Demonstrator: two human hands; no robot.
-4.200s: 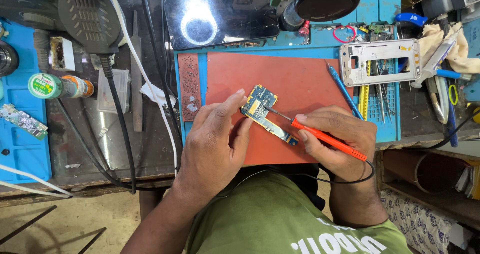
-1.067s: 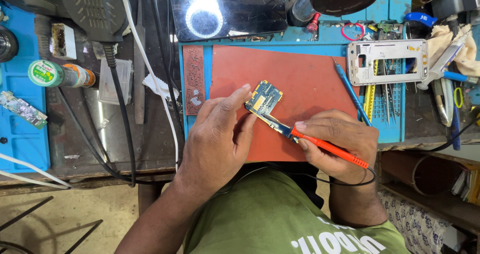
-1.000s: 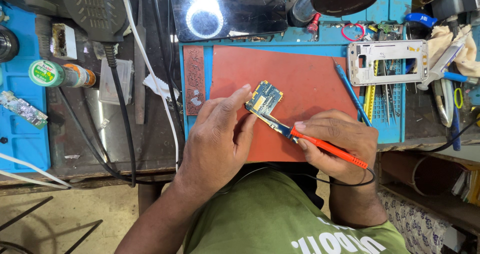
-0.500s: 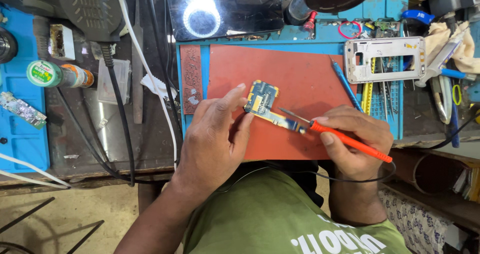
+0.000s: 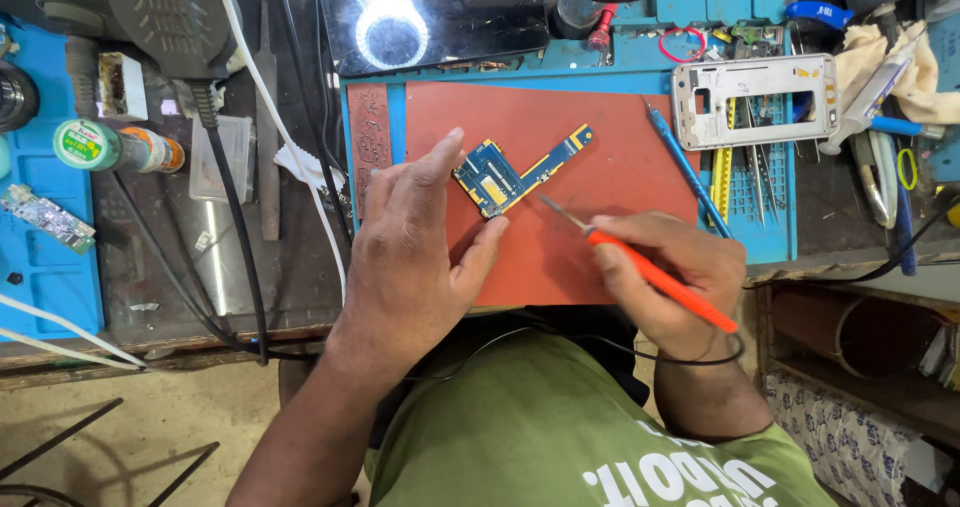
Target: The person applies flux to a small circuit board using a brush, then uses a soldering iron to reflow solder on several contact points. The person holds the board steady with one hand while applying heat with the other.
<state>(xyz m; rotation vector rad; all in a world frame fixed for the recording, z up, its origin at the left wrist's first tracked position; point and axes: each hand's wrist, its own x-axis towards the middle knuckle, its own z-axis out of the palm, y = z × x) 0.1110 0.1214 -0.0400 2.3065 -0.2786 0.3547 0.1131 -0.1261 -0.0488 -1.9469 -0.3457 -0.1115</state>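
Head view: the left hand (image 5: 410, 257) pinches a blue circuit board (image 5: 510, 172) between forefinger and thumb, steadying it on the red mat (image 5: 600, 147). The right hand (image 5: 665, 282) is closed around an orange-handled tool (image 5: 655, 277), its metal tip just beside the board.

An electronics repair workshop — blue work mat (image 5: 770, 222), tweezers (image 5: 760, 172), bare phone frame (image 5: 755, 102), cables.
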